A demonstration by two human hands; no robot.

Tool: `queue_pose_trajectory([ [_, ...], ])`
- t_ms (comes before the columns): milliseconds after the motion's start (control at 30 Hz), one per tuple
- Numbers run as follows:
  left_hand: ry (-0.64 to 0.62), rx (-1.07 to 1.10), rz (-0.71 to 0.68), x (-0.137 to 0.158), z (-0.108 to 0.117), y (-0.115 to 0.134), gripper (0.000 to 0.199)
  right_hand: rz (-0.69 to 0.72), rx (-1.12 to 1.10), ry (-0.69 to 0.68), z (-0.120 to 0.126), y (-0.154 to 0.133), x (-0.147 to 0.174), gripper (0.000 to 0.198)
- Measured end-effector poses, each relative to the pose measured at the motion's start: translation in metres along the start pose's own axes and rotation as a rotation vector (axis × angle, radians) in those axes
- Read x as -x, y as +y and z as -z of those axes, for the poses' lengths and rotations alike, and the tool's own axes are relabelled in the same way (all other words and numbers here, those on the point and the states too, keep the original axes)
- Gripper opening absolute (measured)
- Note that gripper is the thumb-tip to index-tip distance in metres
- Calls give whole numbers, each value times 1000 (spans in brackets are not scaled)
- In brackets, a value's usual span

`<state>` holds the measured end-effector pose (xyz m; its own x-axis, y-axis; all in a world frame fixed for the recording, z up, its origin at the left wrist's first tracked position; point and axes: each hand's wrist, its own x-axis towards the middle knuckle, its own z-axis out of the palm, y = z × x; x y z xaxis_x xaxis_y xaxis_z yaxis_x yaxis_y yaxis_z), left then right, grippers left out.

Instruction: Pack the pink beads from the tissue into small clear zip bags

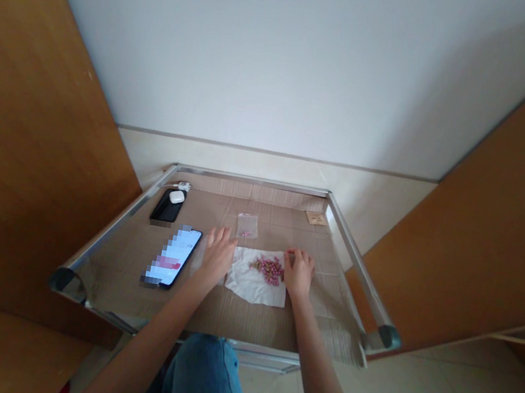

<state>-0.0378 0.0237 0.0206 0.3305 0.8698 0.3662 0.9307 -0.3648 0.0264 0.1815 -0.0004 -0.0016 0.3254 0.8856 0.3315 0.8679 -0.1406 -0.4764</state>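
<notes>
A white paper tissue [251,289] lies spread on the cardboard with a heap of small pink and greenish pieces [270,269] on it, which look like dried flower buds. My left hand [218,255] rests at the tissue's left edge, fingers stretched forward. Under and beside that hand shows part of a thin, pale sheet or bag that I cannot make out fully. At the right edge, my right hand [298,273] lies palm down, its thumb close to the heap and its fingers a little apart. Just beyond the tissue is a small clear zip bag [247,226] with a few pink pieces inside.
Cardboard [147,301] lines a metal-framed cart top, with a rail [357,261] on the right. On the left lie a lit phone [175,256], a black tray-like object [166,210], a white earbud case [177,196] and a white plug [183,187]. A brown packet [316,219] lies back right.
</notes>
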Motion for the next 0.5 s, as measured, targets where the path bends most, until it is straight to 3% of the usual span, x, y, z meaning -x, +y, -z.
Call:
queue_pose_trajectory([
  [500,-39,-16,-46,-10,-4,2,25,34,79,-33,10,2,-18,19],
])
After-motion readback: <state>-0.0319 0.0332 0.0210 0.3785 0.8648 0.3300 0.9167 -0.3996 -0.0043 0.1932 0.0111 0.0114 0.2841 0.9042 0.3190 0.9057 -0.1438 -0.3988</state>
